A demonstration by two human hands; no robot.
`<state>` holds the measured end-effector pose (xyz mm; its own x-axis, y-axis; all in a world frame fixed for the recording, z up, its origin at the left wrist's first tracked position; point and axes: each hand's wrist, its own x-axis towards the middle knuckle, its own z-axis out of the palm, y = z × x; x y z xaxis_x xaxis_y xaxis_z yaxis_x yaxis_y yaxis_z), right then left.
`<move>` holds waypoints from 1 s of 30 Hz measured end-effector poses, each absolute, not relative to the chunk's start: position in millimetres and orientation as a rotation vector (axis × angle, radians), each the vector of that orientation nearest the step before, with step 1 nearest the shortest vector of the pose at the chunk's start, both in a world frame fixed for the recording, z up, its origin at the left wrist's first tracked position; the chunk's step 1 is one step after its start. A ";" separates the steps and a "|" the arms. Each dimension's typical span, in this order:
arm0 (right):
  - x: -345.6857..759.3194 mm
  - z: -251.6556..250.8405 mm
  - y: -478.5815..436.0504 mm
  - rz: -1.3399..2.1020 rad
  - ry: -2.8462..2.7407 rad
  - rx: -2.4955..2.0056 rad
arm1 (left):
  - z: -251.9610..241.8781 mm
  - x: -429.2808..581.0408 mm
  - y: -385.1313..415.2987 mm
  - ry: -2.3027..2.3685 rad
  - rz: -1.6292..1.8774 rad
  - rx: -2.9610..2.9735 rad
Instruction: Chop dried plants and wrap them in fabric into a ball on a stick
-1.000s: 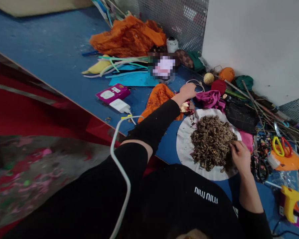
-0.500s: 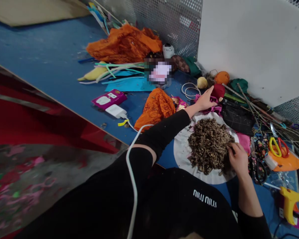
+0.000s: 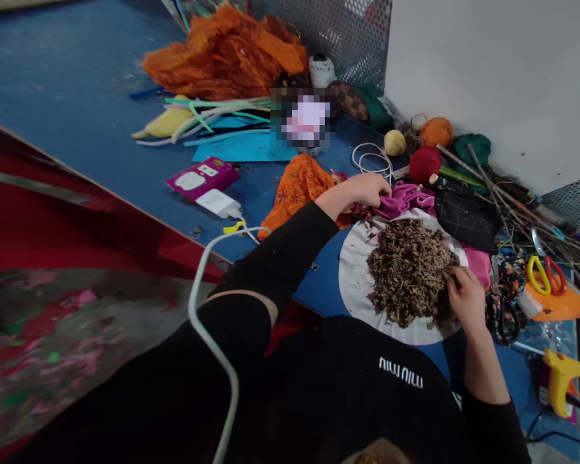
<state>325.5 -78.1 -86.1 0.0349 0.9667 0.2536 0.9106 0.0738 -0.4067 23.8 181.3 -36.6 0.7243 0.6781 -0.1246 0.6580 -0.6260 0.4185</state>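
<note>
A heap of dried brown plant bits (image 3: pixel 408 274) lies on a round white cloth (image 3: pixel 350 283) on the blue table. My left hand (image 3: pixel 365 189) is beyond the heap's far left side, its fingers curled down onto the left end of a crumpled magenta cloth (image 3: pixel 410 198). Bent fingers of my right hand (image 3: pixel 468 298) rest at the heap's right edge, thumb and fingertips close together. What lies between those fingertips is too small to make out. An orange patterned cloth (image 3: pixel 294 183) sits beside my left wrist.
A white cable (image 3: pixel 212 348) crosses over my left arm from a white charger (image 3: pixel 217 203). To the right are scissors (image 3: pixel 546 277) and a yellow glue gun (image 3: pixel 560 380). Fabric balls, such as a red one (image 3: pixel 424 164), and thin sticks (image 3: pixel 512 193) line the wall.
My left hand has drawn back to the left, from spread fingers over the magenta cloth to curled fingers at its end. The right hand stays by the heap. The view has shifted slightly.
</note>
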 end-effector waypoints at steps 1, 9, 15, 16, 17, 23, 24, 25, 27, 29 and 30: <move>325.7 -86.2 -78.0 0.166 -1.896 -1.848 | -35.8 23.6 180.9 0.976 0.045 2.473; 326.0 -85.0 -78.4 0.184 -1.910 -1.844 | -53.1 62.1 168.4 1.172 0.570 2.340; 324.3 -83.8 -78.9 0.195 -1.900 -1.844 | -60.7 85.9 101.3 1.053 0.354 2.637; 324.1 -83.6 -78.8 0.195 -1.896 -1.841 | -60.7 86.7 96.8 1.057 0.372 2.644; 323.9 -83.3 -78.8 0.195 -1.894 -1.838 | -60.7 86.7 96.2 1.072 0.401 2.612; 323.5 -81.8 -78.9 0.203 -1.906 -1.840 | -64.5 78.1 151.1 1.376 0.693 2.114; 323.5 -81.8 -78.9 0.204 -1.906 -1.840 | -66.2 77.9 162.9 1.438 0.741 2.079; 323.5 -81.8 -79.0 0.203 -1.905 -1.839 | -68.1 78.7 174.0 1.497 0.767 2.059; 323.6 -82.0 -79.2 0.203 -1.901 -1.838 | -72.1 83.1 193.1 1.604 0.718 2.074; 323.6 -82.4 -79.5 0.213 -1.896 -1.842 | -75.3 90.1 207.8 1.658 0.595 2.143; 323.6 -82.5 -79.6 0.221 -1.893 -1.846 | -76.4 93.9 213.5 1.661 0.533 2.178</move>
<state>323.6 -79.6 -82.5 0.0285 0.9737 0.2260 0.8956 0.0755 -0.4383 93.9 213.5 -76.4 0.2422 0.9666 0.0844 0.8354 -0.2520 0.4885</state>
